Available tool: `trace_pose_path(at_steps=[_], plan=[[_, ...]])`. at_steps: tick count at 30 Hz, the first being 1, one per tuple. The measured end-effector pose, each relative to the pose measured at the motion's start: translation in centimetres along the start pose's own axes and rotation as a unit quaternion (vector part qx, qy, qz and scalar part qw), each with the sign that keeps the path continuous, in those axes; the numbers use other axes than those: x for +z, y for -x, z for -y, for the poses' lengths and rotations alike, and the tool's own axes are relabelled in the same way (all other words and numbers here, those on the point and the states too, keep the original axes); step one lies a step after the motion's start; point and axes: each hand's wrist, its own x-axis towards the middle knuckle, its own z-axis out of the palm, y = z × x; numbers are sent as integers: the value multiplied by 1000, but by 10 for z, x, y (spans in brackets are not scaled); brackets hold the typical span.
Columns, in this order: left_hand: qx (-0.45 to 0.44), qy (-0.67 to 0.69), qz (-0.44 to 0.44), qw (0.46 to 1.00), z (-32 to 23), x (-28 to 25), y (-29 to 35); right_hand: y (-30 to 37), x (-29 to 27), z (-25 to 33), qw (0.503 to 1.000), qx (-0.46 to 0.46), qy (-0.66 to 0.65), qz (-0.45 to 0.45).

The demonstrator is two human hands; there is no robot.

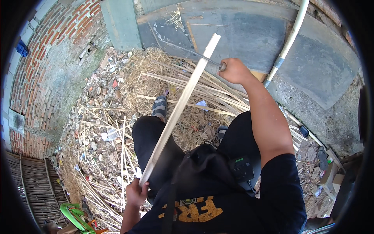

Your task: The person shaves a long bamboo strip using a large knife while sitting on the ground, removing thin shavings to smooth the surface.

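A long, pale split bamboo strip (183, 99) slants from near my waist up and away over my left thigh. Its near end is gripped by my left hand (136, 192), fingers wrapped round it. My right hand (235, 71), arm stretched forward, is closed on the dark handle of a long thin-bladed knife (212, 61). The blade lies crosswise at the strip's far part and points left; whether it bites into the bamboo I cannot tell.
Thin bamboo strips (194, 84) lie piled beyond my feet, over straw-like shavings (146, 74). More strips (124, 163) litter the rubble at left. A brick wall (50, 74) stands left, a grey wall (249, 33) ahead with a pale pipe (290, 41). Something bright green (74, 216) shows lower left.
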Motion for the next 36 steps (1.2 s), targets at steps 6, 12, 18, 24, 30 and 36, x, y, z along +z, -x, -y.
trace_pose_path(at_steps=[6,12,18,24,30,36], plan=[[140,-125,-197,962,11,21,3,10,-5,1,999,-30,-28,17],[29,-46,-118,992,-5,23,5,24,-3,11,989,-97,-108,-12],[8,184,-8,983,1,11,-6,35,11,35,980,-197,26,8],[32,82,-12,996,10,14,-14,19,16,33,988,-138,46,54],[63,-4,-65,996,12,24,-12,31,18,45,984,-170,46,39],[41,-35,-107,993,3,23,-16,-3,26,5,996,-52,-20,66]])
